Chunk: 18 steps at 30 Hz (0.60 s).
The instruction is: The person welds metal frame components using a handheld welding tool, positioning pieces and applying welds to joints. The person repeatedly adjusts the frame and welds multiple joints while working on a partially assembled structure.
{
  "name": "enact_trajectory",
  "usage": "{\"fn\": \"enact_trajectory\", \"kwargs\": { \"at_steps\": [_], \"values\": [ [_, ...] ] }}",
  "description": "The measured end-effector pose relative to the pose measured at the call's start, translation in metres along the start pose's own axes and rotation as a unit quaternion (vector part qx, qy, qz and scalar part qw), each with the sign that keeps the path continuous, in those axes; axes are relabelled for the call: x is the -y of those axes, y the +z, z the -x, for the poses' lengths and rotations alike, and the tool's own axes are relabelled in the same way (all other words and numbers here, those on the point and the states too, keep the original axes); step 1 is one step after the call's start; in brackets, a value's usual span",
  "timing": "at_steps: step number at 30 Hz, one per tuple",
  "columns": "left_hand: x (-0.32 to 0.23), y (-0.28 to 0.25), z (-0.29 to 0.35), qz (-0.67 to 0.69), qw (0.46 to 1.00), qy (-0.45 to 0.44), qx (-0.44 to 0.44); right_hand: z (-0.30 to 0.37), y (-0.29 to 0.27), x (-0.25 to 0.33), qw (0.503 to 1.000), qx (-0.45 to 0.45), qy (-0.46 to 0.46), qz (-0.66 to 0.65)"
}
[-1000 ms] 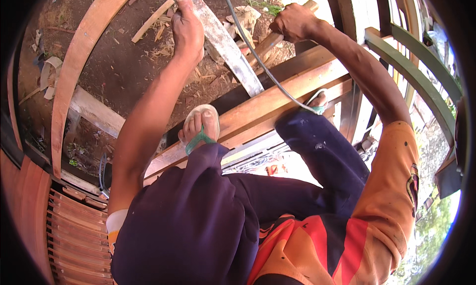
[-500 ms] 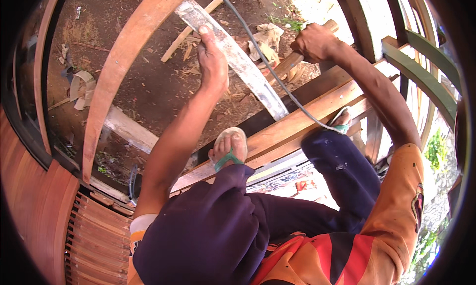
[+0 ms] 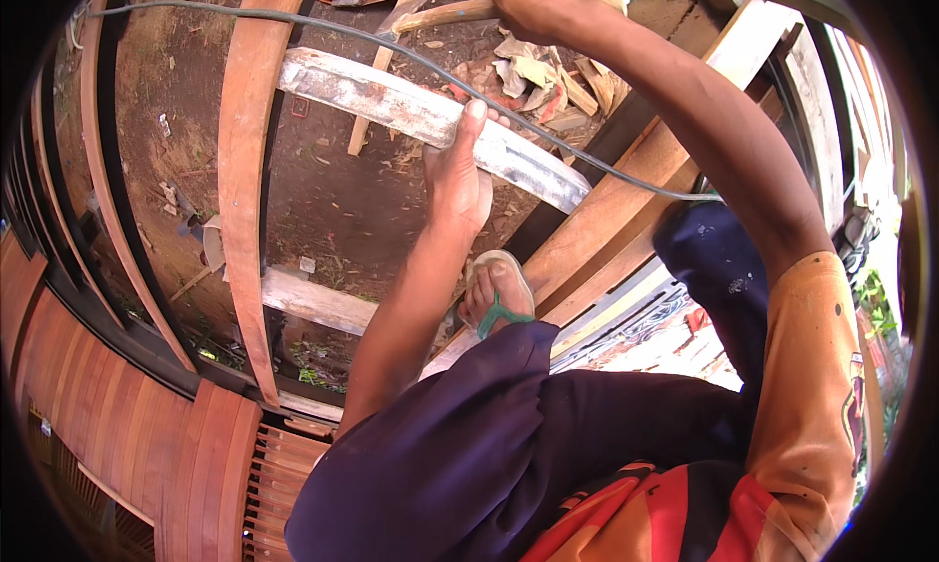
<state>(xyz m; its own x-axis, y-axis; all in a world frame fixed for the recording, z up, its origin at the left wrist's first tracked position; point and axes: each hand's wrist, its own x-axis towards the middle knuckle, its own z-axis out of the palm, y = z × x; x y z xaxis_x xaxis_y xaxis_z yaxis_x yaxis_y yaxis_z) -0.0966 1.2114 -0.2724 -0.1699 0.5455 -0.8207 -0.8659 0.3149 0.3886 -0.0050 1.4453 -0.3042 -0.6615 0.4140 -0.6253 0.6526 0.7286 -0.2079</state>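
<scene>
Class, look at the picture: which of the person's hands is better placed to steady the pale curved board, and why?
The left hand: it already grips the pale curved board at mid-length. The right hand is busy, closed around a wooden handle farther up.

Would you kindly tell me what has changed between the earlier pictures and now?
The view has swung, so the pale curved strip now lies lower and more level in the picture. The left hand stays gripped on it; the right hand keeps hold of a wooden stick. The sandalled foot stays on the beam.
</scene>
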Motion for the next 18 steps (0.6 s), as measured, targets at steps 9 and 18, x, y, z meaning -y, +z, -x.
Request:
{"fn": "enact_trajectory", "kwargs": {
  "at_steps": [9, 18],
  "values": [
    [0.002, 0.004, -0.008, -0.017, 1.000, 0.022, -0.002, -0.004, 0.022, 0.014, 0.998, -0.011, 0.018, -0.052],
    [0.006, -0.005, -0.005, -0.035, 0.998, 0.043, 0.003, -0.020, 0.033, 0.025, 0.996, 0.024, -0.020, -0.083]
  ]
}}
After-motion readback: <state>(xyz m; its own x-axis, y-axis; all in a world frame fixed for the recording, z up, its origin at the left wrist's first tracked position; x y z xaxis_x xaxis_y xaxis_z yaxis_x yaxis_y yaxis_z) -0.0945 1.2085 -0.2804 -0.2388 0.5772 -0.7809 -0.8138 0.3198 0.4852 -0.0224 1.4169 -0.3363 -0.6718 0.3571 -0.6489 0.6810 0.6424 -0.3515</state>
